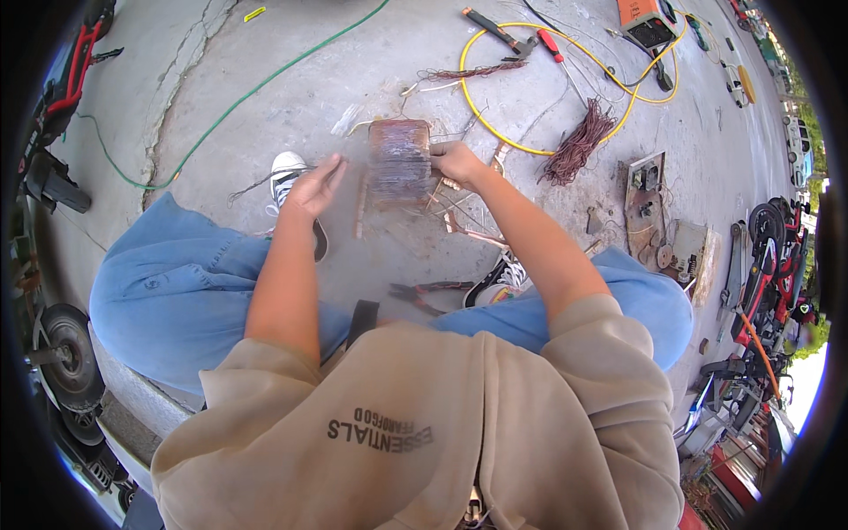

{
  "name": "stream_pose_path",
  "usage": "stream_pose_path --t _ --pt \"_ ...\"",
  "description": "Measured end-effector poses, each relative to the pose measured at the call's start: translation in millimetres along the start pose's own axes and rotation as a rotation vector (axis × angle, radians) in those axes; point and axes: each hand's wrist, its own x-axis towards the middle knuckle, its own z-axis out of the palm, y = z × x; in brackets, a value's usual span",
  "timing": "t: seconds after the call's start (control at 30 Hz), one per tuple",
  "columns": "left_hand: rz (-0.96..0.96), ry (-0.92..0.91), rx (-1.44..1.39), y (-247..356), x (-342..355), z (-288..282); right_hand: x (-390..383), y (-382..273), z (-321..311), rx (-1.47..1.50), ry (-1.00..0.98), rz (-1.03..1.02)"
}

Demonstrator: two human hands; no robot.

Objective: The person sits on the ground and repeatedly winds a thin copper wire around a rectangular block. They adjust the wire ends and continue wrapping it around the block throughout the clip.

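The coil (399, 168) was on the grey ground (344, 283) in front of the person, between the two hands and just beyond the shoes. It was a squat block, reddish brown along its top, darker and greyish across the middle, and rusty brown toward its lower edge. Fine lines ran crosswise over its face in close layers, and its sides looked rough and worn.

The right hand (455, 165) was against the coil's right side, its fingers bent inward. The tips were lost behind that edge, so I cannot tell whether they pinched anything. The left hand (316, 184) was apart from the coil, to its left, with the fingers extended and slightly parted. A thin dark wire (256, 187) ran up to it, but blur hid whether the hand held it.

The coil's underside and far side could not be seen, and its lower edge was indistinct. Metal strips (473, 233) lay tangled beside it, partly covered by the right forearm. The left shoe (284, 168) was partly hidden by the left arm. An orange box (649, 22) was cut off at the top.
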Motion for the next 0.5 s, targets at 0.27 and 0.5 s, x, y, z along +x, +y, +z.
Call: stream_pose_path --t 0.27,0.5 --pt "0.065 0.157 0.677 -19.5 15.3 7.9 9.7 11.6 1.7 0.211 -0.075 0.055" --pt "0.196 0.364 1.341 -45.8 36.1 29.3 17.6 21.4 6.8 0.223 -0.097 0.085"
